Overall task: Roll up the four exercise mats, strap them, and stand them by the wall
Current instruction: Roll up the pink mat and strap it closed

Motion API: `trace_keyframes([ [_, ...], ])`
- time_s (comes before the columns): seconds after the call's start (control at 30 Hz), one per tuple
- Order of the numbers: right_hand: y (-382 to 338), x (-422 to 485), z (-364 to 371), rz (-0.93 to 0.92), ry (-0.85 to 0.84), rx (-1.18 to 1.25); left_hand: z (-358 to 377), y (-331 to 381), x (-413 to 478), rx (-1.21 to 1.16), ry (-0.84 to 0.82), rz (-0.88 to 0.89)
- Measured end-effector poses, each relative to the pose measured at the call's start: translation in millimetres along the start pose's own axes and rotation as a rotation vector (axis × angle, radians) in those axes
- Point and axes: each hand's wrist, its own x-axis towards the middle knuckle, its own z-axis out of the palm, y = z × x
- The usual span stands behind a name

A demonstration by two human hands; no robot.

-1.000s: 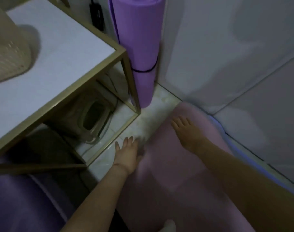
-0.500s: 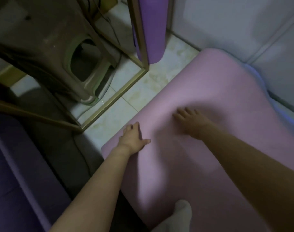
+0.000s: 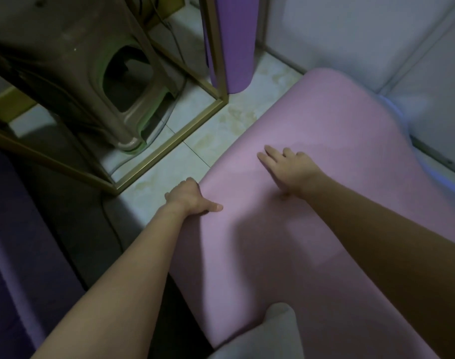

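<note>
Head view showed the pink mat point(image 3: 324, 125) flat on the floor point(image 3: 208, 141) near the wall point(image 3: 350, 29). My left hand point(image 3: 189, 196) gripped its side edge, seemingly curling under; my right hand point(image 3: 290, 168) pressed flat on top. Soft, light foam, I reckoned; an end edge suited gripping.
</note>
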Motion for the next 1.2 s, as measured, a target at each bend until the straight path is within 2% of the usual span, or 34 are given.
trace_keyframes([
  [0.17,3,-20,-13,-0.016,0.073,0.087,-11,16,-27,0.031,0.167,0.111],
  [0.33,16,-34,-42,0.017,0.238,0.028,-19,35,-54,0.244,0.353,0.293],
  [0.5,39,-45,-61,0.02,0.234,-0.056,-16,53,-82,0.405,0.531,0.552],
  [0.63,54,-56,-76,-0.013,0.283,-0.038,-21,63,-99,0.445,0.582,0.667],
  [0.73,58,-60,-92,-0.054,0.279,-0.084,-25,68,-111,0.448,0.527,0.651],
  [0.8,58,-62,-97,-0.068,0.236,-0.131,-31,71,-113,0.372,0.412,0.57],
  [0.93,54,-70,-88,-0.078,0.229,-0.2,-41,78,-110,-0.095,0.138,0.354],
  [1.07,50,-80,-62,-0.069,0.379,-0.335,-37,93,-93,-0.226,-0.057,0.248],
  [1.2,51,-95,-35,-0.127,0.588,-0.24,-37,104,-81,-0.235,-0.109,0.201],
])
